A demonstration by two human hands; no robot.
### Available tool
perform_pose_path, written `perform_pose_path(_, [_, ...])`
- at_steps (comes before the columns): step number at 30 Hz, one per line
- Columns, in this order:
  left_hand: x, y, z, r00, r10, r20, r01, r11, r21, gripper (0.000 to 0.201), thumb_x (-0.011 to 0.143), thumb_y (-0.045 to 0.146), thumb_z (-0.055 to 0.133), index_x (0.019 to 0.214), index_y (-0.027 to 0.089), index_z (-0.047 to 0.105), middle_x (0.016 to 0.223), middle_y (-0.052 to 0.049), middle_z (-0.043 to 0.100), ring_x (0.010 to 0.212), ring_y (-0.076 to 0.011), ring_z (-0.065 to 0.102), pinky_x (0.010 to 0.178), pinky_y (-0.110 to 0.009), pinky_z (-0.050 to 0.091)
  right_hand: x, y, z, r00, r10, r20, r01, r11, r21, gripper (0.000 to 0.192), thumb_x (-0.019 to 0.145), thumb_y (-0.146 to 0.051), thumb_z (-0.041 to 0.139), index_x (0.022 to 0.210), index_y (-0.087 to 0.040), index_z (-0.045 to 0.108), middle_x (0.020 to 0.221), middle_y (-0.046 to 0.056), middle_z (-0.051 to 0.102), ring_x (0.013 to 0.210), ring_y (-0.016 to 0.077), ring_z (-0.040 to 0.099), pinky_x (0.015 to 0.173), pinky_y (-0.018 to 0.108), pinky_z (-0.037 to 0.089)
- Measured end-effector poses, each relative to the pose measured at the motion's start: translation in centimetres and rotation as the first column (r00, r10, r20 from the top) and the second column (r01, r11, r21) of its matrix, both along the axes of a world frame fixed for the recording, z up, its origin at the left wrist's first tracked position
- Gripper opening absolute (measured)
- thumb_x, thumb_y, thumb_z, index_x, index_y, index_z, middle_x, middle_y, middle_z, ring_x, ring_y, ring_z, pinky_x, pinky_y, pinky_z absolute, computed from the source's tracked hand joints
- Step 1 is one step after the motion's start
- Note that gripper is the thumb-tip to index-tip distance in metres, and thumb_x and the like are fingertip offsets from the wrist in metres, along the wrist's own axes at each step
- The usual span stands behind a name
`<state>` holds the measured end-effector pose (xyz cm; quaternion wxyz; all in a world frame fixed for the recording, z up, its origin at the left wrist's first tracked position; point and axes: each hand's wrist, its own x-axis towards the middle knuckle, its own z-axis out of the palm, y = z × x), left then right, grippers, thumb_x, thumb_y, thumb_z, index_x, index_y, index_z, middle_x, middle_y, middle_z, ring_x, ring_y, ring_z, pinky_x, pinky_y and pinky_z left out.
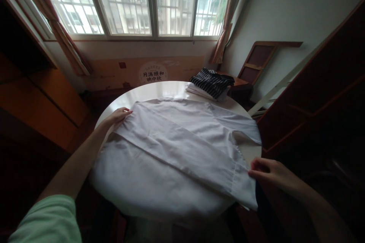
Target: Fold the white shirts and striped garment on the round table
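Round white table (159, 89), near the window, almost covered by cloth. White shirt (182, 144), spread flat across the tabletop, hem overhanging the near edge, one long fold running diagonally. Folded striped garment (212, 80), dark with pale lines, on a folded white piece at the far right rim. Left hand (118, 115), fingers closed on the shirt's left edge. Right hand (269, 171), apparently pinching the shirt's right edge, grip dim in shadow.

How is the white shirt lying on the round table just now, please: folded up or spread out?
Partly folded: the white shirt lies flat with one side turned over along a long diagonal crease, left hand and right hand at opposite edges.
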<state>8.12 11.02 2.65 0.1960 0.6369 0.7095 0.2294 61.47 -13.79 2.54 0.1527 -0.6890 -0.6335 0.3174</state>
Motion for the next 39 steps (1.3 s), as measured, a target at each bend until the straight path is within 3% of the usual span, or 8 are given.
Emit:
perform_pose_path(5, [-0.9, -2.4, 0.3, 0.995, -0.095, 0.038, 0.099, 0.986, -0.133, 0.036, 0.066, 0.048, 0.055, 0.075, 0.014, 0.060, 0.064, -0.003, 0.060, 0.062, -0.0190, 0.056, 0.052, -0.025, 0.041, 0.1, 0.0, -0.2, 1.000, 0.007, 0.016, -0.008, 1.000, 0.009, 0.040, 0.063, -0.058, 0.061, 0.063, -0.018, 0.060, 0.060, 0.002, 0.055, 0.061, 0.0167, 0.051, 0.055, 0.027, 0.040])
perform_pose_path(8, [-1.0, -3.3, -0.5, 0.996, -0.092, -0.016, 0.092, 0.995, -0.039, 0.036, 0.067, 0.052, 0.050, 0.066, 0.016, 0.056, 0.065, -0.003, 0.059, 0.066, -0.0192, 0.056, 0.055, -0.025, 0.042, 0.0, 0.1, -0.2, 1.000, 0.013, 0.013, -0.013, 1.000, -0.006, 0.041, 0.062, -0.059, 0.060, 0.063, -0.018, 0.059, 0.061, 0.002, 0.056, 0.061, 0.0168, 0.052, 0.055, 0.026, 0.041])
perform_pose_path(12, [-1.1, -3.9, -1.1, 0.995, -0.090, 0.046, 0.086, 0.993, 0.075, 0.045, 0.062, 0.058, 0.050, 0.074, 0.015, 0.055, 0.078, -0.006, 0.063, 0.074, -0.0201, 0.057, 0.062, -0.027, 0.045, -0.1, 0.0, 0.1, 1.000, 0.013, 0.020, -0.012, 1.000, -0.021, 0.040, 0.063, -0.058, 0.060, 0.064, -0.018, 0.059, 0.062, 0.002, 0.057, 0.062, 0.0166, 0.052, 0.055, 0.026, 0.041])
perform_pose_path(23, [-3.7, -8.5, 0.5, 0.966, -0.195, 0.170, 0.217, 0.968, -0.128, 0.054, 0.054, 0.067, 0.058, 0.071, 0.017, 0.060, 0.069, -0.003, 0.063, 0.066, -0.0186, 0.056, 0.056, -0.025, 0.045, -0.2, 0.0, 0.1, 1.000, 0.009, -0.022, -0.010, 0.999, -0.040, 0.038, 0.063, -0.056, 0.062, 0.063, -0.018, 0.057, 0.060, 0.001, 0.053, 0.059, 0.0144, 0.049, 0.052, 0.024, 0.039])
perform_pose_path(28, [-4.2, -9.0, -0.3, 0.958, -0.192, 0.212, 0.209, 0.976, -0.062, 0.058, 0.055, 0.069, 0.058, 0.076, 0.015, 0.060, 0.072, -0.004, 0.063, 0.067, -0.0181, 0.056, 0.056, -0.025, 0.047, -0.2, 0.0, 0.1, 0.999, 0.016, -0.045, -0.018, 0.998, -0.065, 0.037, 0.065, -0.055, 0.061, 0.064, -0.018, 0.056, 0.060, 0.000, 0.052, 0.057, 0.0138, 0.049, 0.049, 0.024, 0.039])
perform_pose_path(33, [-5.0, -10.5, -0.5, 0.940, -0.245, 0.239, 0.251, 0.968, 0.005, 0.058, 0.060, 0.059, 0.063, 0.098, 0.016, 0.060, 0.081, -0.004, 0.064, 0.072, -0.0170, 0.060, 0.061, -0.025, 0.049, 0.2, 0.1, -0.3, 0.998, 0.031, -0.049, -0.034, 0.998, -0.051, 0.037, 0.065, -0.055, 0.062, 0.066, -0.018, 0.057, 0.059, 0.000, 0.053, 0.056, 0.0134, 0.050, 0.049, 0.023, 0.040])
perform_pose_path(37, [-5.3, -11.9, -1.7, 0.992, -0.114, 0.063, 0.098, 0.971, 0.218, 0.048, 0.063, 0.058, 0.060, 0.086, 0.015, 0.064, 0.074, -0.004, 0.064, 0.064, -0.0150, 0.058, 0.059, -0.025, 0.049, 0.3, 0.2, -0.6, 0.998, 0.020, -0.062, -0.023, 0.998, -0.056, 0.038, 0.065, -0.056, 0.062, 0.065, -0.018, 0.057, 0.059, 0.000, 0.053, 0.055, 0.0132, 0.050, 0.048, 0.023, 0.040])
perform_pose_path(39, [-5.3, -12.3, -2.4, 0.994, -0.096, -0.049, 0.106, 0.945, 0.311, 0.041, 0.069, 0.055, 0.055, 0.080, 0.016, 0.065, 0.073, -0.004, 0.065, 0.062, -0.0148, 0.058, 0.060, -0.025, 0.048, 0.2, 0.2, -0.5, 0.998, 0.010, -0.054, -0.014, 0.998, -0.058, 0.039, 0.064, -0.056, 0.062, 0.064, -0.018, 0.057, 0.058, 0.000, 0.053, 0.055, 0.0132, 0.049, 0.048, 0.023, 0.039])
